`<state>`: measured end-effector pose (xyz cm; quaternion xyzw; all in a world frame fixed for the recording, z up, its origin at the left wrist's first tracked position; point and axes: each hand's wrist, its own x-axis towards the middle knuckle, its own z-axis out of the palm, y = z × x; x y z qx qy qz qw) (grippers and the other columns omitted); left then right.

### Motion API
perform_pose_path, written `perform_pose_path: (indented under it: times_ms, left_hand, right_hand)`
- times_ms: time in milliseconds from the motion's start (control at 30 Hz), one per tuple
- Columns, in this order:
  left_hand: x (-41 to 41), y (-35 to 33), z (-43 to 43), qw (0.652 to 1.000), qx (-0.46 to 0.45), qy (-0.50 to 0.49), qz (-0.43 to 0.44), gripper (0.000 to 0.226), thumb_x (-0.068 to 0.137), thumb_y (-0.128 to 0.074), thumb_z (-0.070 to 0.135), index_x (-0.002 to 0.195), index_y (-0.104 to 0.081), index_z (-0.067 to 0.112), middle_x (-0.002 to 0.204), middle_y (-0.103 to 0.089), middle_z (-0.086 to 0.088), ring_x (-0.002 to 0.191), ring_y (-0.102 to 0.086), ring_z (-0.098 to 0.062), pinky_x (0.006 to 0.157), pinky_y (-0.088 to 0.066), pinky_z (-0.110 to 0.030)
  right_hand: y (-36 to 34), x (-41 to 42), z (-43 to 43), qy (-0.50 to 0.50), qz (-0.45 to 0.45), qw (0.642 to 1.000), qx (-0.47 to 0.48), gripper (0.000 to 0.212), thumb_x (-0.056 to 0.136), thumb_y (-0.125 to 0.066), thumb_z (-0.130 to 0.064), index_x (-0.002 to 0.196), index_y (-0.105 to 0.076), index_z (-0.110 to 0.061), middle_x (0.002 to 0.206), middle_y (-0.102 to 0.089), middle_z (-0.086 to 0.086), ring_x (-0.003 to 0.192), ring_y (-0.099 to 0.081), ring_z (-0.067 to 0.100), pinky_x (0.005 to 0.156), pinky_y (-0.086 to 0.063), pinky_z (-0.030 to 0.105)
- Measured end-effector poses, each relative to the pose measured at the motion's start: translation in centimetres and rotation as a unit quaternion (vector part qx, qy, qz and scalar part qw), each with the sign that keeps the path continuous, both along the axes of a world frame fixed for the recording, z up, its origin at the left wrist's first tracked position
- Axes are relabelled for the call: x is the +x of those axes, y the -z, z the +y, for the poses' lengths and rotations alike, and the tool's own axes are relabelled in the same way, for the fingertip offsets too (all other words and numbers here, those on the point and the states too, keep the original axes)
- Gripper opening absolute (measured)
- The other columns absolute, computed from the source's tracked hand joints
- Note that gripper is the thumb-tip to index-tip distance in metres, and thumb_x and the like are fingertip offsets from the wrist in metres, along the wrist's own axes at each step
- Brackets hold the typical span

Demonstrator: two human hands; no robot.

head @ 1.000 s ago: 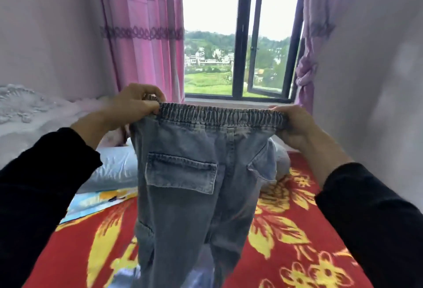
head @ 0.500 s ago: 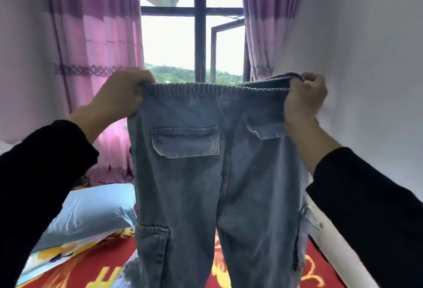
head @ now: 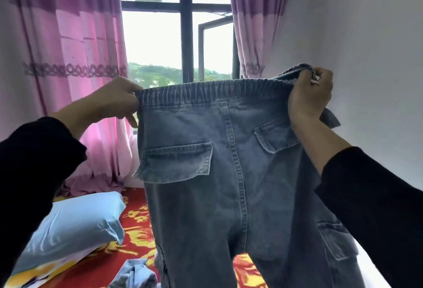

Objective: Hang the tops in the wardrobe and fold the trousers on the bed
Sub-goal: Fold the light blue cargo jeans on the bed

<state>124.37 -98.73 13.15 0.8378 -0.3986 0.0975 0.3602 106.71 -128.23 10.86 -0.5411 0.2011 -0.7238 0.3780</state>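
Note:
A pair of faded blue denim trousers (head: 229, 173) with an elastic waistband and flap pockets hangs in the air in front of me, back side facing me. My left hand (head: 114, 100) pinches the left end of the waistband. My right hand (head: 309, 97) grips the right end, slightly higher. The legs drop down over the bed (head: 137, 219), which has a red cover with yellow flowers. The leg ends are out of sight below the frame. No wardrobe or tops are visible.
A light blue pillow (head: 75, 223) lies on the bed at the left. A small heap of blue fabric (head: 135, 274) sits near the bottom edge. Pink curtains (head: 68, 58) flank a window (head: 183, 35) ahead. A white wall (head: 366, 58) runs along the right.
Both hands have lifted the trousers from low over the bed to head height. The view has tilted up, and the right end of the waistband has moved further right.

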Motion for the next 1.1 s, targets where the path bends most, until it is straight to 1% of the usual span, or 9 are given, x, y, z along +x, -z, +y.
perform_pose_path:
  times_ms: [133, 233, 300, 400, 500, 567, 733, 900, 1100]
  left_hand:
    - [4.6, 0.9, -2.9, 0.992, -0.007, 0.065, 0.105, 0.046, 0.05, -0.047, 0.006, 0.086, -0.055, -0.02, 0.063, -0.055, -0.014, 0.044, -0.051, -0.016, 0.04, -0.035, -0.02]
    - [8.5, 3.5, -6.4, 0.982, 0.014, 0.044, 0.182, 0.036, 0.05, -0.057, 0.017, 0.077, -0.056, -0.008, 0.073, -0.055, -0.01, 0.051, -0.052, -0.015, 0.042, -0.038, -0.022]
    - [11.3, 5.6, -9.1, 0.983, 0.07, 0.003, 0.172, 0.041, 0.047, -0.073, 0.033, 0.075, -0.061, 0.006, 0.083, -0.063, -0.013, 0.072, -0.063, -0.025, 0.058, -0.053, -0.023]
    - [15.0, 8.4, -13.6, 0.96, -0.085, -0.017, 0.265, 0.024, 0.07, -0.077, 0.006, 0.082, -0.057, 0.012, 0.1, -0.062, -0.019, 0.092, -0.063, -0.035, 0.082, -0.058, -0.039]
    - [17.0, 8.7, -17.3, 0.915, -0.246, -0.029, 0.318, 0.023, 0.083, -0.058, -0.006, 0.092, -0.053, 0.014, 0.096, -0.057, -0.011, 0.082, -0.06, -0.023, 0.061, -0.06, -0.03]
    - [17.5, 7.5, -18.8, 0.895, -0.328, -0.015, 0.302, 0.03, 0.085, -0.053, -0.009, 0.082, -0.051, 0.021, 0.083, -0.054, -0.006, 0.07, -0.054, -0.017, 0.049, -0.051, -0.022]
    - [17.9, 3.9, -19.4, 0.867, -0.453, 0.01, 0.206, 0.036, 0.079, -0.049, -0.011, 0.076, -0.049, 0.025, 0.073, -0.052, -0.001, 0.06, -0.049, -0.014, 0.05, -0.039, -0.027]
    - [15.8, 4.3, -17.4, 0.862, -0.478, 0.024, 0.168, 0.036, 0.077, -0.049, -0.011, 0.074, -0.048, 0.024, 0.074, -0.054, 0.002, 0.068, -0.051, -0.016, 0.056, -0.044, -0.029]
    - [9.9, 12.6, -13.3, 0.882, -0.441, 0.011, 0.164, 0.037, 0.075, -0.051, -0.012, 0.072, -0.049, 0.025, 0.086, -0.053, -0.003, 0.08, -0.054, -0.016, 0.06, -0.052, -0.022]
  right_hand:
    - [1.0, 3.2, -3.6, 0.017, 0.073, 0.997, 0.024, 0.028, 0.096, -0.037, -0.03, 0.094, -0.053, -0.007, 0.094, -0.059, 0.008, 0.085, -0.058, 0.028, 0.078, -0.046, 0.035]
    - [3.1, 6.5, -6.2, 0.026, 0.162, 0.986, 0.033, 0.035, 0.1, -0.035, -0.026, 0.107, -0.054, 0.002, 0.107, -0.06, 0.019, 0.1, -0.058, 0.036, 0.08, -0.042, 0.033]
    - [5.1, 9.1, -7.7, 0.02, 0.234, 0.971, 0.042, 0.035, 0.102, -0.034, -0.021, 0.121, -0.047, 0.006, 0.12, -0.056, 0.023, 0.11, -0.054, 0.037, 0.079, -0.034, 0.033]
    - [7.3, 12.9, -9.7, -0.033, 0.29, 0.952, 0.096, 0.033, 0.102, -0.034, -0.019, 0.127, -0.04, 0.002, 0.126, -0.053, 0.024, 0.113, -0.052, 0.036, 0.088, -0.037, 0.037]
    - [7.0, 15.6, -11.5, -0.085, 0.295, 0.948, 0.087, 0.031, 0.103, -0.034, -0.017, 0.129, -0.037, 0.0, 0.116, -0.052, 0.02, 0.113, -0.051, 0.034, 0.088, -0.037, 0.034]
    - [5.5, 16.3, -12.0, -0.117, 0.269, 0.955, 0.047, 0.02, 0.103, -0.034, -0.017, 0.121, -0.037, -0.008, 0.099, -0.049, 0.007, 0.102, -0.052, 0.027, 0.078, -0.037, 0.028]
    - [0.3, 16.0, -11.8, -0.148, 0.196, 0.969, 0.019, 0.007, 0.103, -0.032, -0.021, 0.11, -0.035, -0.022, 0.087, -0.045, -0.008, 0.075, -0.046, 0.005, 0.058, -0.044, 0.019]
    - [0.1, 14.0, -10.9, -0.145, 0.17, 0.975, 0.01, 0.007, 0.101, -0.033, -0.021, 0.103, -0.039, -0.022, 0.085, -0.046, -0.007, 0.074, -0.045, 0.006, 0.058, -0.039, 0.022]
    - [8.6, 9.7, -8.9, -0.161, 0.175, 0.968, 0.077, 0.013, 0.098, -0.04, -0.021, 0.087, -0.046, -0.024, 0.096, -0.054, 0.004, 0.089, -0.053, 0.019, 0.08, -0.046, 0.037]
